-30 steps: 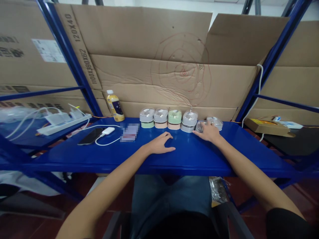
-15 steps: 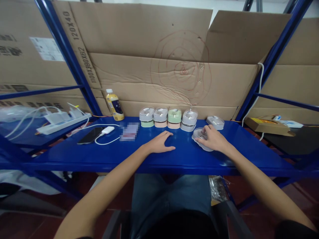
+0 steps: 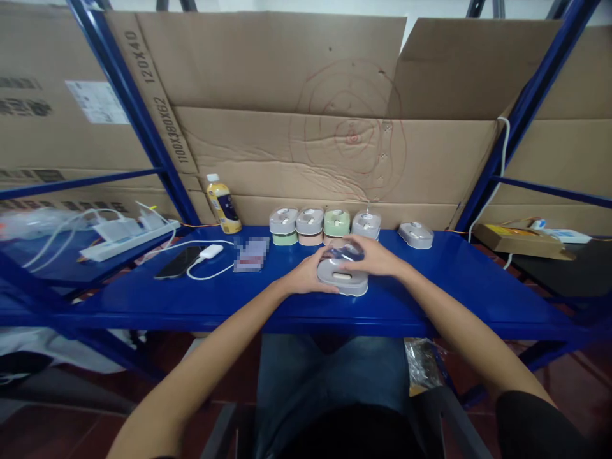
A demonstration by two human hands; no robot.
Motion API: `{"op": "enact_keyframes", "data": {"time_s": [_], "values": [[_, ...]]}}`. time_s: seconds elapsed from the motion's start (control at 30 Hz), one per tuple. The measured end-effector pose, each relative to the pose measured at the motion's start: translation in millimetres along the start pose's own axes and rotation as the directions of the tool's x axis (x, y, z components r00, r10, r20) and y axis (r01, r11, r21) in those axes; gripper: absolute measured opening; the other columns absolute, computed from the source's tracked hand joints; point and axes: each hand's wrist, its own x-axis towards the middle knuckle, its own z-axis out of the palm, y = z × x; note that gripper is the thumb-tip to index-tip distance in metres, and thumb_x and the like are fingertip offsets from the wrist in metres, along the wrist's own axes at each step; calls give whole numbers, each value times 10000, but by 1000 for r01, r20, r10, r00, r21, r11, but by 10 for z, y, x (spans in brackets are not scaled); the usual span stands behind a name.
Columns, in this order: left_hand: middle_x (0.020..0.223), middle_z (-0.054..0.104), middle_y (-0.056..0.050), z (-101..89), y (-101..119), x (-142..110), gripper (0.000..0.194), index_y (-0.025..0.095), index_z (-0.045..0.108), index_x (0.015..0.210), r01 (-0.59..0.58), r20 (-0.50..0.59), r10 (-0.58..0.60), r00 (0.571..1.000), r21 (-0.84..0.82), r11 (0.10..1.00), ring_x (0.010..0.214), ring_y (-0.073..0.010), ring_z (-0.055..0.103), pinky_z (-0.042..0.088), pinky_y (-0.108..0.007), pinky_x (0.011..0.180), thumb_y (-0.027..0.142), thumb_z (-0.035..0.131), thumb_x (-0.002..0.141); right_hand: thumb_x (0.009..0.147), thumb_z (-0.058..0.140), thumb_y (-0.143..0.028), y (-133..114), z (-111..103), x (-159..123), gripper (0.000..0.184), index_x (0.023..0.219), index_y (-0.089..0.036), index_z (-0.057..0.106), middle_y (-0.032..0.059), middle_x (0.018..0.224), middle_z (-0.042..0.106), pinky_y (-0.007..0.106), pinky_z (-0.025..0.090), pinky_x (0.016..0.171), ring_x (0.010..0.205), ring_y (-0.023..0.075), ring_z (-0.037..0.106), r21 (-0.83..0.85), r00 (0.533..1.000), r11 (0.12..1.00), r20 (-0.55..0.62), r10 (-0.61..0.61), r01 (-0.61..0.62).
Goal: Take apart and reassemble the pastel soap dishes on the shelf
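In front of me a rounded grey plastic box (image 3: 343,282) with a pale piece on its near side sits at the table's middle. My left hand (image 3: 306,274) curls round its left side, thumb along the near edge. Over its far right part bends my right hand (image 3: 377,256), gripping it from the right. A clear, shiny plastic part (image 3: 348,250) shows between the hands; whether it is joined to the box I cannot tell. Behind stand similar boxes with clear tops: a green-based one (image 3: 284,223), a pink-based one (image 3: 310,223), a green-topped one (image 3: 336,222) and a grey one (image 3: 366,224).
Another low grey box (image 3: 415,234) lies at the back right. To the left are a yellow bottle (image 3: 224,205), a dark phone (image 3: 179,262), a white charger (image 3: 210,252) with cable and a blurred-out card (image 3: 251,254). Cardboard (image 3: 268,140) walls the back of the blue table (image 3: 430,299).
My right hand has brought the grey box leftward from the right side to the middle. My left hand has moved slightly right and closed round it.
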Motion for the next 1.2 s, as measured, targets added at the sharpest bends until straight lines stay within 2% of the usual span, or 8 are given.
{"op": "enact_keyframes", "data": {"time_s": [0.17,0.23,0.43,0.63,0.73,0.9,1.0,1.2], "values": [[1490,566,-129,-18,30,-13,586,258,740,1322,-22,77,9,997,166,986,1411,-359,549,398,-514,1234,588,804,843,809,808,-623,467,-184,-105,767,1416,-208,591,126,1341,710,508,545,1036,1185,327,684,74,972,972,-63,226,-222],[1486,550,-127,-11,31,-17,483,260,793,1236,-17,75,3,997,193,981,1426,-355,529,398,-505,1238,597,741,893,792,819,-631,614,-199,-170,792,1412,-190,598,141,1341,710,509,543,1042,1186,332,685,52,958,958,-20,285,-284],[1437,583,-148,-98,-6,-21,501,212,795,1197,13,-72,6,997,254,967,1412,-354,531,406,-517,1232,615,587,982,796,797,-674,716,-195,-229,841,1449,-188,585,147,1252,746,509,567,991,1101,335,716,-36,953,953,-5,302,-302],[1288,653,-146,-326,-135,-47,567,179,766,1151,178,-221,-104,970,345,922,1382,-359,529,398,-543,1227,646,471,1021,762,826,-672,729,-219,-229,909,1466,-151,582,185,1330,716,514,549,1032,1183,371,698,-133,955,946,-7,297,-295],[1272,643,-143,-340,-129,-63,569,179,755,1152,176,-199,-110,974,349,920,1308,-341,582,429,-544,1197,648,459,1022,764,828,-672,707,-207,-226,886,1444,-152,599,174,1297,730,505,560,1012,1152,361,709,-133,958,950,-11,285,-284],[1454,545,-132,-207,58,-84,472,226,738,1223,-13,-13,18,1000,323,946,1404,-333,539,420,-494,1215,598,524,1027,831,779,-658,613,-195,-234,812,1450,-168,592,150,1193,761,501,592,931,1017,324,732,-69,964,969,-134,229,-239],[1504,514,-119,-121,120,-91,437,244,695,1269,-49,59,31,998,335,941,1384,-322,563,437,-475,1202,578,577,1015,824,800,-624,523,-165,-243,802,1466,-192,588,148,1309,733,517,565,1014,1124,335,716,-27,981,993,-159,111,-117],[1460,584,-183,-7,22,-59,891,210,437,1487,52,-39,-43,998,264,963,1338,-393,605,513,-530,1106,622,830,801,747,883,-595,227,20,-131,843,1465,-239,623,127,1398,701,514,526,1090,1263,342,675,-6,984,985,53,-172,173]]}}
